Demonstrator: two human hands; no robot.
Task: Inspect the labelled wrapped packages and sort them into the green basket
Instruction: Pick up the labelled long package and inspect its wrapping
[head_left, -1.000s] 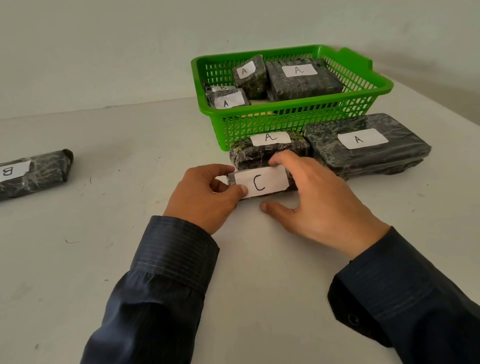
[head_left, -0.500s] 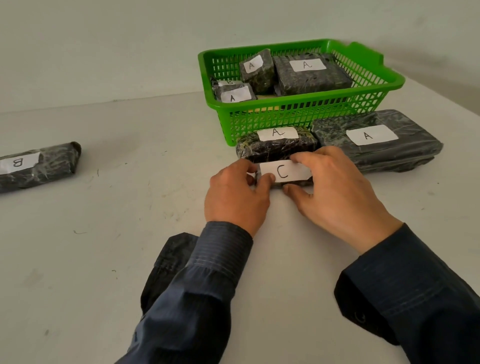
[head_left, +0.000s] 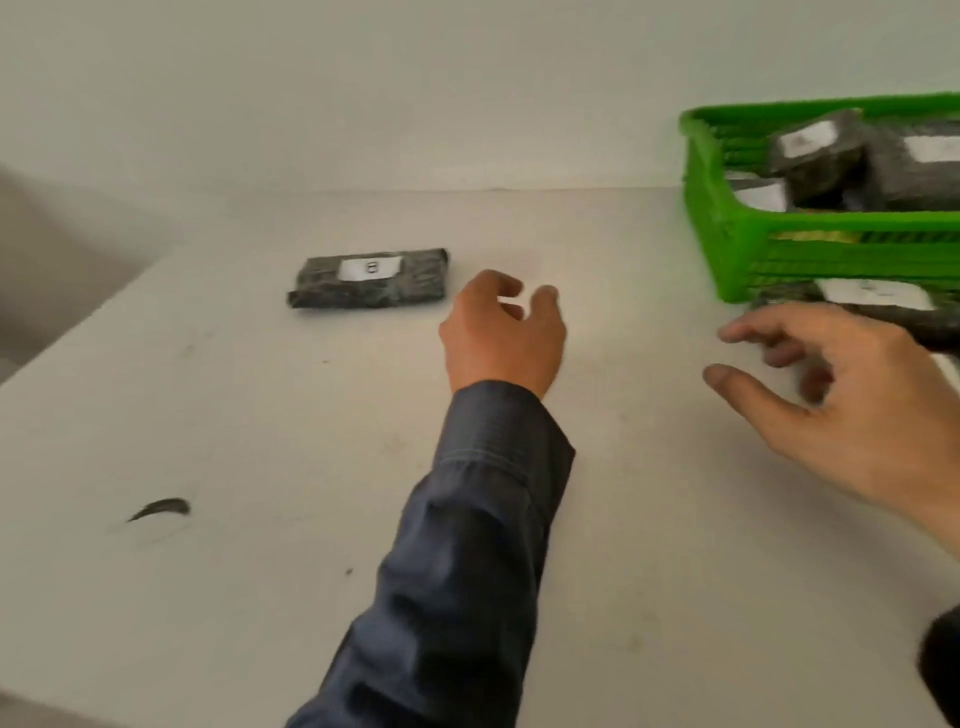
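A dark wrapped package labelled B (head_left: 370, 278) lies flat on the white table, left of centre. My left hand (head_left: 503, 332) hovers just to its right, fingers apart, holding nothing. My right hand (head_left: 836, 395) is spread open and empty near the right edge. The green basket (head_left: 727, 244) stands at the upper right and holds several wrapped packages with white labels. Another labelled package (head_left: 878, 301) lies in front of the basket, partly behind my right hand. The view is blurred.
The white table's left edge (head_left: 78, 332) runs diagonally at the far left. A small dark scrap (head_left: 161, 508) lies on the table at the lower left. A pale wall stands behind the table.
Both hands have let go of the package labelled C and come apart. The view has swung left, and my left hand has moved toward the B package.
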